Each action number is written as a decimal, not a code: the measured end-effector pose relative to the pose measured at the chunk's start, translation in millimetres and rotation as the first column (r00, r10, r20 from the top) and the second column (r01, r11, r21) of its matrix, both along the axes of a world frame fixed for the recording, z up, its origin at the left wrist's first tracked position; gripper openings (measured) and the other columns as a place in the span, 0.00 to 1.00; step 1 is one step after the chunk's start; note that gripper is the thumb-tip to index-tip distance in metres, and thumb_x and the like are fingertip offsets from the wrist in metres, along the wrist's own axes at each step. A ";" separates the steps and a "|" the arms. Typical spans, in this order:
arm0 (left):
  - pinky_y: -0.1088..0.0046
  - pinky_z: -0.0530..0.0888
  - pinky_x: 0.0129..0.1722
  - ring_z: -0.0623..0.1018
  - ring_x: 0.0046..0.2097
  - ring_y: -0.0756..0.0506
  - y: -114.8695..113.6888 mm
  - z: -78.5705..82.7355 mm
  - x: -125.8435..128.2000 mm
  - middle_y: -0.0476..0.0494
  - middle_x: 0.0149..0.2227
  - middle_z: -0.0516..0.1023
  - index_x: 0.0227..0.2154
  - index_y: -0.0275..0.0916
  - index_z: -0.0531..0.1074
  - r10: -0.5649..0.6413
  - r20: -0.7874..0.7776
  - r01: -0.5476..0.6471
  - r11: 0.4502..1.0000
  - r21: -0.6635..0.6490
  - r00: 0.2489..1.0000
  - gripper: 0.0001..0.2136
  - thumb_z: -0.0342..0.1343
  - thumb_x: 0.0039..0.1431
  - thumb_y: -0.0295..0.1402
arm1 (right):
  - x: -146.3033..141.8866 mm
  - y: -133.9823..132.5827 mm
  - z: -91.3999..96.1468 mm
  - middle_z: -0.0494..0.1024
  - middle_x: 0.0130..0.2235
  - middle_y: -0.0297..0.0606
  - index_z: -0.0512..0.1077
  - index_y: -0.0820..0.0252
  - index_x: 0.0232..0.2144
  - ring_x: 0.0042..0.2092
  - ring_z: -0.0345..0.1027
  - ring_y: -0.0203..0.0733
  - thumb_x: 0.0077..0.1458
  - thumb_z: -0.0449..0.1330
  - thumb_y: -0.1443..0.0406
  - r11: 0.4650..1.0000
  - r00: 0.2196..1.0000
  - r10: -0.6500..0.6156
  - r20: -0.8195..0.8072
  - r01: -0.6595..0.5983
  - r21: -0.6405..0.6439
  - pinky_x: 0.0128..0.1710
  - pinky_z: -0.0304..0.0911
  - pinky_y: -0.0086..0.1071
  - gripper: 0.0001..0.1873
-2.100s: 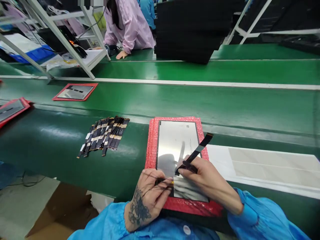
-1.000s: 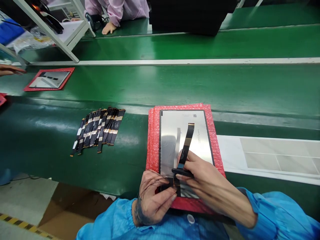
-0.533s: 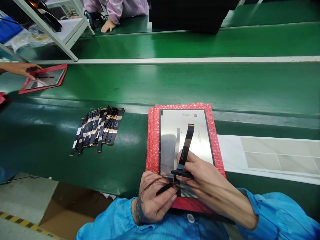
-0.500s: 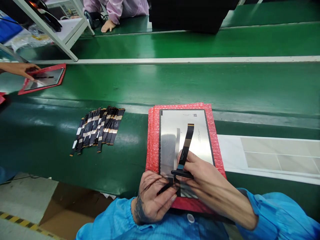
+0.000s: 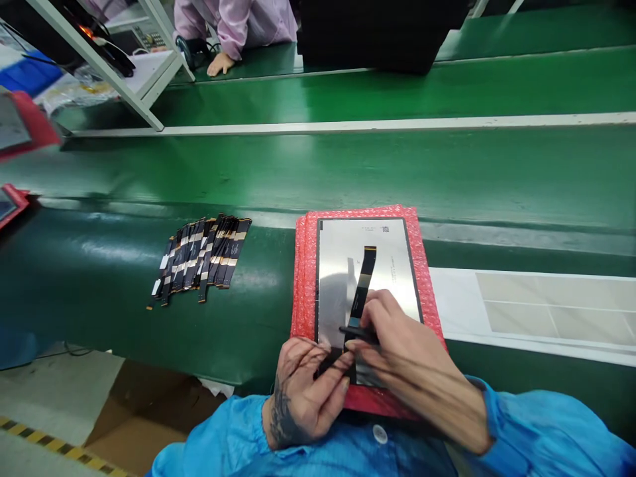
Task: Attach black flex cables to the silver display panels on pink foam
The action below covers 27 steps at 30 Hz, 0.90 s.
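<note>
A display panel (image 5: 392, 298) lies back side up, silvery with a dark rim, on a stack of red bubble-wrap sheets (image 5: 304, 285). Across it runs a black flex cable (image 5: 362, 288) with a gold end pointing away from me. My right hand (image 5: 402, 348) is closed around a slim black tool (image 5: 358, 332), its tip over the cable's near end; fingertips hide the joint there. My left hand (image 5: 311, 391) rests at the panel's near left corner, thumb and fingers pressed together beside a dark strip. What they pinch is mostly hidden.
Left of the panel is a pile of flex cables (image 5: 201, 258). A white sheet with grey rectangles (image 5: 457, 298) lies to the right. Red-wrapped panels (image 5: 37, 126) are at the far left. Across the bench, a co-worker's hand (image 5: 221, 64) rests near a black bin (image 5: 382, 33).
My right hand and the cable have shifted slightly left, the fingers now lower at its near end. At far left, the co-worker's hand has left view and the red-wrapped panel has moved left.
</note>
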<state>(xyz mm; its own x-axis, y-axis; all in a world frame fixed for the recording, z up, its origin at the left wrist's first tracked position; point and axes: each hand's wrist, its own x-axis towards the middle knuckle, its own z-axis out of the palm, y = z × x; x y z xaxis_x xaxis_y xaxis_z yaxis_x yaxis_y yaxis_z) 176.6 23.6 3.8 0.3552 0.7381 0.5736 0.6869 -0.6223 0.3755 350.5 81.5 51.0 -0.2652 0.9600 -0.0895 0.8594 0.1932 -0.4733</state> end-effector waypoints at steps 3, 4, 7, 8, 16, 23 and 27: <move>0.64 0.74 0.45 0.74 0.43 0.42 -5.8 -5.3 -8.6 0.40 0.39 0.75 0.46 0.37 0.75 -0.026 0.054 0.028 0.999 -0.035 0.998 0.14 0.50 0.61 0.27 | 19.0 1.2 0.0 0.73 0.36 0.39 0.62 0.54 0.30 0.24 0.70 0.43 0.54 0.53 0.61 0.975 0.993 -0.109 0.049 0.097 0.199 0.17 0.62 0.34 0.04; 0.65 0.75 0.46 0.74 0.44 0.43 -7.8 -6.9 -12.9 0.40 0.40 0.75 0.47 0.38 0.75 -0.015 0.086 0.021 0.998 -0.064 0.996 0.14 0.50 0.61 0.26 | 29.5 0.6 -1.4 0.74 0.36 0.41 0.63 0.54 0.31 0.25 0.71 0.45 0.56 0.49 0.59 0.953 0.982 -0.180 0.060 0.159 0.257 0.17 0.61 0.36 0.06; 0.67 0.76 0.43 0.76 0.44 0.44 -11.0 -8.1 -26.2 0.42 0.41 0.76 0.45 0.42 0.75 0.166 0.224 -0.105 0.959 -0.263 0.960 0.12 0.51 0.63 0.28 | 64.5 -8.0 -6.1 0.77 0.37 0.43 0.67 0.53 0.32 0.27 0.73 0.50 0.56 0.45 0.54 0.902 0.927 -0.372 0.055 0.347 0.256 0.18 0.63 0.39 0.15; 0.69 0.77 0.41 0.77 0.41 0.45 -10.3 -6.9 -29.7 0.43 0.39 0.76 0.44 0.42 0.75 0.251 0.272 -0.139 0.918 -0.372 0.929 0.10 0.52 0.63 0.29 | 74.5 -13.0 -7.4 0.79 0.37 0.42 0.69 0.51 0.32 0.28 0.74 0.52 0.54 0.46 0.51 0.894 0.909 -0.417 0.022 0.405 0.189 0.20 0.65 0.41 0.17; 0.76 0.68 0.27 0.69 0.27 0.51 21.0 17.2 -32.2 0.51 0.24 0.69 0.27 0.38 0.72 0.495 0.332 0.064 0.483 -0.873 0.803 0.13 0.63 0.51 0.43 | 86.8 -46.2 -17.0 0.80 0.25 0.32 0.75 0.47 0.23 0.25 0.72 0.47 0.46 0.57 0.44 0.876 0.828 -0.474 -0.299 0.409 -0.255 0.22 0.67 0.36 0.18; 0.76 0.65 0.29 0.66 0.27 0.51 32.7 28.7 -27.4 0.53 0.23 0.67 0.23 0.38 0.66 0.588 0.338 0.226 0.258 -0.939 0.735 0.20 0.66 0.43 0.48 | 84.5 -40.4 -15.4 0.69 0.15 0.28 0.64 0.48 0.17 0.17 0.62 0.43 0.53 0.51 0.48 0.956 0.926 -0.277 -0.258 0.239 -0.171 0.16 0.62 0.34 0.19; 0.75 0.63 0.29 0.65 0.28 0.51 34.3 35.9 -28.9 0.52 0.23 0.64 0.20 0.38 0.65 0.546 0.320 0.107 0.385 -0.917 0.774 0.18 0.62 0.48 0.48 | 77.0 -40.7 -15.4 0.70 0.16 0.28 0.64 0.47 0.17 0.17 0.65 0.44 0.54 0.52 0.50 0.977 0.927 -0.209 -0.312 0.189 -0.095 0.15 0.64 0.33 0.18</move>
